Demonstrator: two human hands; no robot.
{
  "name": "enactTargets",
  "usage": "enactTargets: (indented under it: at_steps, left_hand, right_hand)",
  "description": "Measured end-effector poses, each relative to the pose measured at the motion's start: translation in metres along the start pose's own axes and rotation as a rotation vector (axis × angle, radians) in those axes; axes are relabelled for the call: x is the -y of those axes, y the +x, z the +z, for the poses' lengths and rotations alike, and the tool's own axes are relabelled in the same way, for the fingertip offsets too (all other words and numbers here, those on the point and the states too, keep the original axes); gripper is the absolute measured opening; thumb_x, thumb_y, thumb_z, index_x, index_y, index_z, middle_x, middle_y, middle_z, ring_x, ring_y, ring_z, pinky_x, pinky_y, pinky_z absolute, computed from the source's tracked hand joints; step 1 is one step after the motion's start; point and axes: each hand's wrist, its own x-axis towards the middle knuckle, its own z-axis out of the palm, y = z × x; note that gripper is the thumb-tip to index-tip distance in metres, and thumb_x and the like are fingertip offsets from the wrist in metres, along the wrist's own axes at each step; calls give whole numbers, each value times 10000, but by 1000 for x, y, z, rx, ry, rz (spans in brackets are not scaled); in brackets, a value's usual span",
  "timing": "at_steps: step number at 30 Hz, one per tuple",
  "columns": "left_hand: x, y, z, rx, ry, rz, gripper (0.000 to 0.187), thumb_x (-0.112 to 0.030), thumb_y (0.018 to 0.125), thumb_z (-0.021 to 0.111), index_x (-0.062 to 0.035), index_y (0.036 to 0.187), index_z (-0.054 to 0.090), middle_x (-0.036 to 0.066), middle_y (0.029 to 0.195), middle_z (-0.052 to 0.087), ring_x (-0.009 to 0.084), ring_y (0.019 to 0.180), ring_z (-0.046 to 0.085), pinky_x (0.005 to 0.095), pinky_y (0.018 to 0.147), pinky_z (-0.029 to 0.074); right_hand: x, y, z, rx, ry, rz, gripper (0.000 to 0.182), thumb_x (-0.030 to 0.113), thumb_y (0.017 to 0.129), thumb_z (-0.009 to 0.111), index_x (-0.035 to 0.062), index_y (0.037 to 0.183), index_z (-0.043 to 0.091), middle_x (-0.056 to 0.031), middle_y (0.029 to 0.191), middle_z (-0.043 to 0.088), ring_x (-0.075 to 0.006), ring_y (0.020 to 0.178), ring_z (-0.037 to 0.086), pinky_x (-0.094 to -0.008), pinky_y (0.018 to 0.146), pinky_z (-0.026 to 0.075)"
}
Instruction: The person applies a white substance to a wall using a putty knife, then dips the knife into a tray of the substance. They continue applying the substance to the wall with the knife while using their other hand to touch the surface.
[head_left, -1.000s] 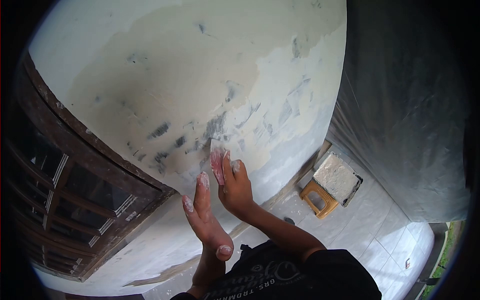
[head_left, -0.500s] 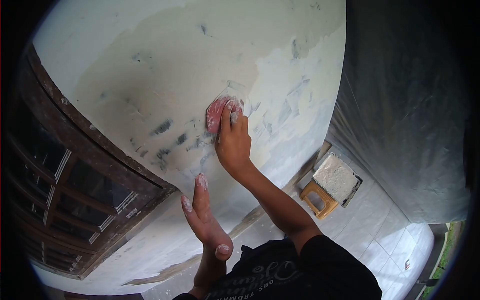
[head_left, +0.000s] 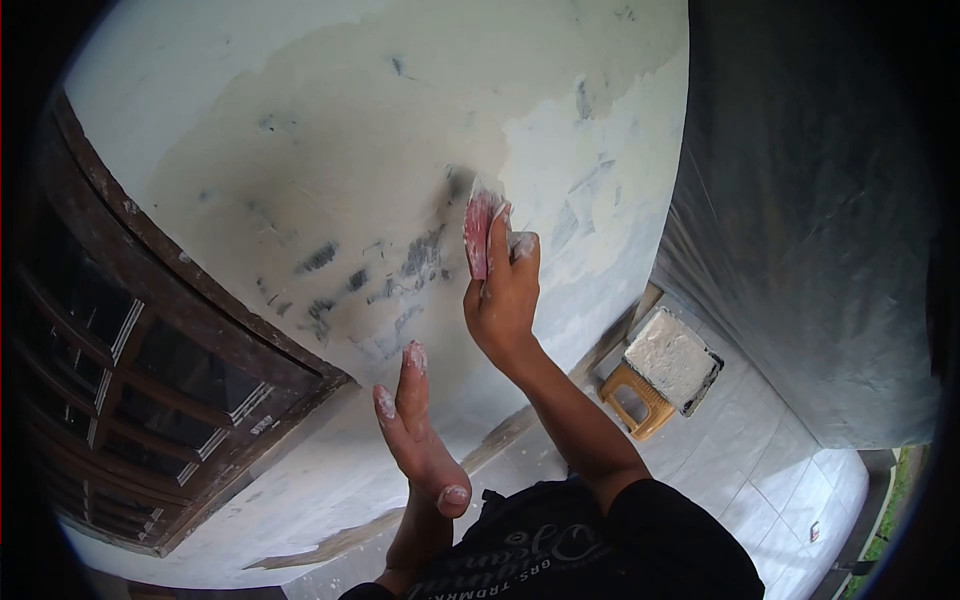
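Observation:
My right hand [head_left: 507,295] grips a red scraper [head_left: 480,232] smeared with white paste, its blade edge-on near the wall [head_left: 400,120]. Dark patches and streaks mark the pale wall left of the scraper. Lower down, my left hand [head_left: 420,440] is raised with its fingers apart and holds nothing. White paste coats its fingertips.
A dark wooden window frame [head_left: 225,435] borders the wall at the left. At the lower right, a tray of white paste [head_left: 672,358] rests on a yellow stool [head_left: 634,402] over the tiled floor [head_left: 745,500]. Plastic sheeting [head_left: 790,230] hangs at the right.
My right hand has moved right with the scraper, which has turned more edge-on and uncovered dark marks on the wall. My left hand has shifted slightly right.

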Motion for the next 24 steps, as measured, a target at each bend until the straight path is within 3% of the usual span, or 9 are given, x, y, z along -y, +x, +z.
enactTargets:
  at_steps: [4,7,13,15,19,21,22,23,24]
  left_hand:
    - [-4,1,1,0,-1,-26,1129,-740,800,500,-43,1525,-13,319,1519,219,483,1420,197,560,1163,78]
    - [-1,-1,0,-19,0,-60,1139,-740,794,510,-41,1524,-18,318,1517,225,473,1423,199,556,1165,76]
    - [6,-2,12,55,-53,-27,1155,-740,782,523,-32,1521,-11,314,1513,238,452,1428,208,555,1165,76]
    - [5,0,14,59,-58,-19,1153,-741,782,521,-29,1520,-7,313,1513,241,453,1427,209,557,1165,77]
    - [8,0,13,58,-61,5,1156,-744,781,519,-26,1519,-5,313,1510,247,454,1426,211,561,1163,82]
    - [7,-2,11,48,-48,-6,1157,-747,780,518,-27,1519,-4,313,1510,248,454,1426,212,563,1163,83]
    - [7,-1,10,45,-40,-8,1157,-750,779,517,-28,1520,-3,313,1509,249,455,1425,212,564,1162,84]
    - [7,0,9,41,-36,-13,1157,-750,779,517,-28,1520,-3,313,1509,249,455,1425,212,564,1162,84]
    - [6,0,7,37,-23,-11,1155,-752,779,515,-32,1521,-1,313,1510,247,456,1425,212,562,1162,84]
  right_hand:
    - [-19,20,25,43,-153,-106,758,-116,636,600,-5,1373,465,-191,966,486,-337,848,479,-401,608,462]
    - [-33,11,44,69,-163,-225,701,-59,644,642,14,1330,519,-173,985,499,-325,856,490,-359,583,493]
    - [-44,-45,36,138,-163,-268,645,-35,661,631,18,1298,549,-167,996,509,-327,910,507,-348,613,518]
    - [-45,-71,24,211,-55,-165,646,-70,659,620,14,1294,536,-185,964,499,-346,862,504,-411,657,508]
    - [-32,-103,-9,287,30,0,596,-91,689,586,-10,1278,546,-197,926,497,-345,811,501,-384,645,487]
    - [-34,-115,-16,248,154,140,642,-91,702,570,-9,1336,519,-206,949,493,-351,827,502,-355,678,471]
    - [-27,-112,-24,261,295,264,592,-103,762,513,-13,1347,509,-179,929,485,-282,828,503,-301,712,428]
    - [-28,-112,-24,268,297,267,592,-103,762,513,-13,1347,509,-179,929,485,-282,828,503,-301,712,428]
    - [-30,-111,-25,248,477,353,474,-70,838,468,-28,1309,506,-124,914,486,-197,781,482,-268,647,412]
